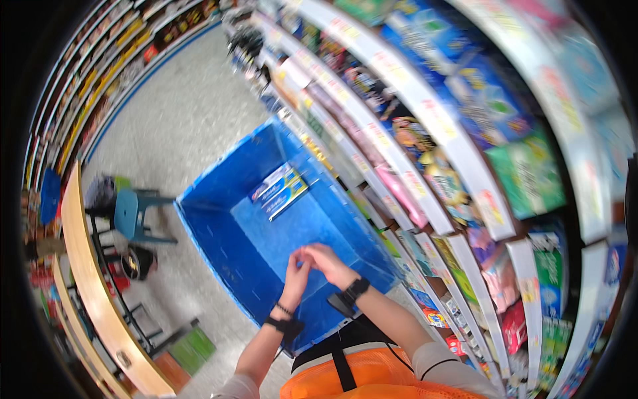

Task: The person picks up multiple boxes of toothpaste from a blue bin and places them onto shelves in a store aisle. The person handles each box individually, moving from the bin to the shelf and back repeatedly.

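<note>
My left hand and my right hand come together over the near part of a large blue plastic bin. Their fingertips touch or overlap, and nothing can be made out between them. Inside the bin, a few long, slim cartons in blue, white and yellow lie side by side on the floor toward the far end. They are apart from both hands. A dark strap with a small device sits on each wrist.
Shop shelves with packaged goods and price strips rise close along the bin's right side. On the left are a blue plastic stool, a wooden counter edge and a green panel. Grey floor stretches ahead toward more shelving.
</note>
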Available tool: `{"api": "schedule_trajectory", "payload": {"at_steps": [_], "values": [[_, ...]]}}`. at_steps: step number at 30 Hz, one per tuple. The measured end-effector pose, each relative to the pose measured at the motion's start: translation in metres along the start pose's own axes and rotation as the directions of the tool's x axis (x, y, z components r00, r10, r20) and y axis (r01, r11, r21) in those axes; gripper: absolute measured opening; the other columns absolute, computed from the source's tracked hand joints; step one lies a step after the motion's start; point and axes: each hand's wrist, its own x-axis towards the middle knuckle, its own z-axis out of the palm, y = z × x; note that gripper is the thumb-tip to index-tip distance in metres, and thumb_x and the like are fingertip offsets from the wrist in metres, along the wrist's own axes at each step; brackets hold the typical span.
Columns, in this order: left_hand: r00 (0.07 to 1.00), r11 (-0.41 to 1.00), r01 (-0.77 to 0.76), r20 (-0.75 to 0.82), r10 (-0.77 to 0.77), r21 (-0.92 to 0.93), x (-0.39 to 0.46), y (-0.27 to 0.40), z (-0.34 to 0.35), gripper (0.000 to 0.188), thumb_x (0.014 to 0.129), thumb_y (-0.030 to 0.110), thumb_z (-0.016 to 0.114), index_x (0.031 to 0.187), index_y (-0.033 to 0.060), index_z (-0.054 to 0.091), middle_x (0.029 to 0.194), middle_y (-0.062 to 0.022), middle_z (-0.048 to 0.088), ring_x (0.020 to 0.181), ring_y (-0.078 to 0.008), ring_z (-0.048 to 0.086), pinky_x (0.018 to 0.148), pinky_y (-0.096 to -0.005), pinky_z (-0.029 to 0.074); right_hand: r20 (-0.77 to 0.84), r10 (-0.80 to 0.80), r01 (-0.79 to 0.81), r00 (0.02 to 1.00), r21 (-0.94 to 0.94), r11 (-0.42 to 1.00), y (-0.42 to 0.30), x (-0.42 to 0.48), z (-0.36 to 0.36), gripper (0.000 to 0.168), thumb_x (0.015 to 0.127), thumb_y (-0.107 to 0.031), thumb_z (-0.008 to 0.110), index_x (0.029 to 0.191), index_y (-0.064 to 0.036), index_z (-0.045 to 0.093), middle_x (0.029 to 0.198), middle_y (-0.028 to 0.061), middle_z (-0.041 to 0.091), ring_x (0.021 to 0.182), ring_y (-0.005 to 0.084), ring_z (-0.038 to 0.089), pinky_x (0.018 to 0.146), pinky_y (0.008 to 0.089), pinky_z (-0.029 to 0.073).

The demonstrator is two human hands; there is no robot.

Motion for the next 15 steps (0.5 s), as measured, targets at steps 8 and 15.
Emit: {"api": "schedule_trajectory", "payload": {"at_steps": [8,15], "values": [[0.836,0.946,-0.081,0.538,-0.106,0.313,-0.134,0.075,0.028,0.021,0.095,0.008,0.058,0.113,-0.0009,0.063,0.101,-0.0069,0.069,0.096,-0.0109,0.064,0.086,-0.0244,0.048,0.050,-0.111,0.117,0.993,-0.142,0.983,0.000,-0.221,-0.056,0.028,0.094,-0.027,0.064,0.108,-0.003,0.063,0.104,0.0081,0.067,0.098,0.0176,0.066,0.088,0.0288,0.051],[0.565,0.847,-0.277,0.790,-0.239,0.455,-0.181,0.072,0.124,0.017,0.094,0.013,0.061,0.103,0.0003,0.066,0.093,-0.0032,0.070,0.086,-0.0083,0.063,0.077,-0.0244,0.049,-0.161,-0.405,0.381,0.900,-0.163,0.910,0.041,-0.342,-0.102,0.021,0.095,-0.017,0.062,0.104,0.002,0.063,0.099,0.0100,0.068,0.084,0.0180,0.068,0.078,0.0286,0.052]]}}
